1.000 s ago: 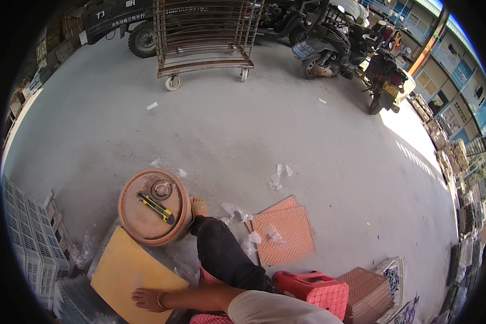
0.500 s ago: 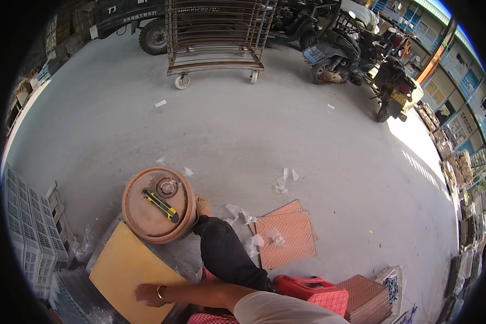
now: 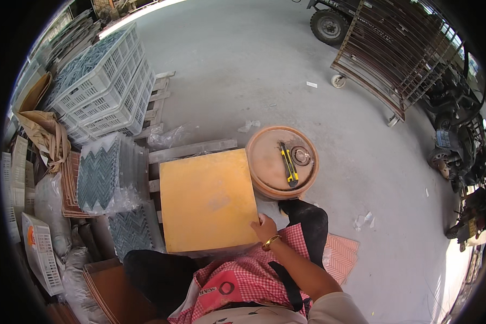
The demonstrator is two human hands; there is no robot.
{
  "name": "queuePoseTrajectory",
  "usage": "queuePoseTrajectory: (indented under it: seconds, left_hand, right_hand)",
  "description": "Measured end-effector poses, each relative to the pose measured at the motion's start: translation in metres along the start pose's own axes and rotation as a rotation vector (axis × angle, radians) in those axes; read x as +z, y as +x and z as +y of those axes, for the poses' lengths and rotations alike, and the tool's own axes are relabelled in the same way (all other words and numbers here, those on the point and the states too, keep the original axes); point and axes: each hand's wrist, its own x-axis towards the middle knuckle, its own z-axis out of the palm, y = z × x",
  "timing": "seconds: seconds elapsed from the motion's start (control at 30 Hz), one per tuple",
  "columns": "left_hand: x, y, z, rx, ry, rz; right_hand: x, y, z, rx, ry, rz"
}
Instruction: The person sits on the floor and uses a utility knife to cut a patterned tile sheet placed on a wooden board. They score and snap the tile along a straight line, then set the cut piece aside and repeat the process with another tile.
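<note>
A flat, square yellow board (image 3: 208,202) lies in front of me, level with my lap. My right hand (image 3: 264,229), a gold bracelet at its wrist, is closed on the board's right edge near the corner closest to me. Some of its fingers are hidden there. My left hand is out of sight. Just beyond the board's far right corner stands a round, rusty-brown drum (image 3: 262,156). On its lid a yellow and black utility knife (image 3: 289,164) rests beside the round cap (image 3: 300,156).
Grey herringbone mosaic sheets (image 3: 98,178) in clear plastic stand left of the board. Behind them, white crates (image 3: 110,97) are stacked on a wooden pallet (image 3: 157,100). Reddish patterned sheets (image 3: 343,256) lie on the floor at right. A wheeled metal rack (image 3: 383,59) stands far right.
My view has swung left, bringing the crates and mosaic sheets into full sight. My right hand has gone from lying on the yellow board to holding its right edge. The knife stays on the drum.
</note>
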Motion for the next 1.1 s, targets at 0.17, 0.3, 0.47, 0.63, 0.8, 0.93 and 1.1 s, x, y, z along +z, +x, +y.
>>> queuePoseTrajectory:
  seconds: [0.17,0.3,0.47,0.63,0.8,0.93,1.1]
  left_hand:
    - [-0.043,0.011,0.109,0.502,-0.296,1.035]
    - [-0.008,0.071,0.139,0.500,0.095,0.635]
    - [0.011,0.157,0.140,0.619,0.606,1.026]
    - [-0.008,0.203,0.190,0.570,0.628,1.046]
    - [0.001,0.222,0.241,0.399,0.643,1.067]
    - [0.001,0.229,0.242,0.384,0.678,1.111]
    - [0.001,0.238,0.240,0.428,0.848,1.136]
  right_hand:
    - [-0.012,0.003,-0.053,0.223,0.608,-0.377]
    - [-0.031,0.008,-0.108,0.285,1.087,-0.668]
    - [-0.056,0.020,-0.151,0.244,1.331,-0.761]
    - [-0.079,0.025,-0.137,-0.005,1.397,-0.521]
    - [-0.095,0.028,-0.098,-0.042,1.456,-0.354]
    - [-0.105,0.035,-0.082,-0.031,1.473,-0.303]
    - [-0.112,0.035,-0.072,-0.022,1.510,-0.307]
